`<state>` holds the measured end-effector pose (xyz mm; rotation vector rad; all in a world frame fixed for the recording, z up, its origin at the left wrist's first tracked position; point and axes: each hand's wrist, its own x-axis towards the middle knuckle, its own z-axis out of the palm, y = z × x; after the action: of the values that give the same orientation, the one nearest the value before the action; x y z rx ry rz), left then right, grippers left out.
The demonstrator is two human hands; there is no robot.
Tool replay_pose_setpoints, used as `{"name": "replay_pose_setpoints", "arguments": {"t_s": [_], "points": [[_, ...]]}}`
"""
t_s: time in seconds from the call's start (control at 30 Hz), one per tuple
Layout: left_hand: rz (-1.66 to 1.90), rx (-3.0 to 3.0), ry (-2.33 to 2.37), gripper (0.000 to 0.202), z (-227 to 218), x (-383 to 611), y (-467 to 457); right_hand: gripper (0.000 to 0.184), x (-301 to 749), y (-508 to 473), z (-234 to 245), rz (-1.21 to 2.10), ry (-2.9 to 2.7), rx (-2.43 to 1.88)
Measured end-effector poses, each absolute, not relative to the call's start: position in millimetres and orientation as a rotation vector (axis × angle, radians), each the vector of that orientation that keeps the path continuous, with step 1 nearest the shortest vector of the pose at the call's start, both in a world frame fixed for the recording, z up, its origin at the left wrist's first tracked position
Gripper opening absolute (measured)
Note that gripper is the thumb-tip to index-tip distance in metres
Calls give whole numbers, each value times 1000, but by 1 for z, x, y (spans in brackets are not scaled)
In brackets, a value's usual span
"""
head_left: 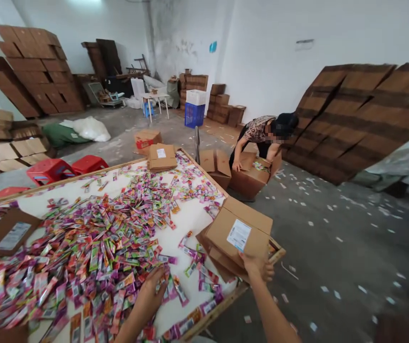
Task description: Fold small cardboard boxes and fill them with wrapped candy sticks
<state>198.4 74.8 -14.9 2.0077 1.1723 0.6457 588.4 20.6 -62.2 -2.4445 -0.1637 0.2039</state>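
Note:
A wide heap of small, colourful stick-shaped packets (118,224), mostly purple, red, orange and green, covers the white tabletop (172,233). My left hand (152,288) is low over the near edge of the heap, its fingers curled round what look like a few packets, partly hidden by the hand. At the table's right corner lies a stack of flattened cardboard boxes (242,214), the top one bearing a white label (239,234). My right hand (258,267) grips the near edge of the top cardboard box, thumb near the label and fingers bent.
Another person (261,138) bends over an open carton (250,178) beyond the table. A labelled cardboard box (18,233) lies at left, and folded boxes (161,157) sit at the far corner. Red stools (52,170) stand behind the table's wooden rim (208,176). Paper scraps litter the floor.

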Motion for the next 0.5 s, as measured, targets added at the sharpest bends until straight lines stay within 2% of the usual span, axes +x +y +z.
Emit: {"name": "replay_pose_setpoints", "arguments": {"t_s": [0.1,0.23,0.3,0.4,0.5], "points": [[619,1991,1167,37,-22,207,72,104,583,17,-58,150,42,-2461],[601,1934,1200,36,-32,195,65,86,593,2,-15,184,-50,-2210],[656,1847,1265,40,-27,188,66,77,599,-7,18,242,-263,-2020],[882,1645,1386,61,1,189,76,63,593,-7,71,352,-719,-1842],[1186,1500,1459,77,41,193,93,45,551,11,109,653,-1215,-1733]]}}
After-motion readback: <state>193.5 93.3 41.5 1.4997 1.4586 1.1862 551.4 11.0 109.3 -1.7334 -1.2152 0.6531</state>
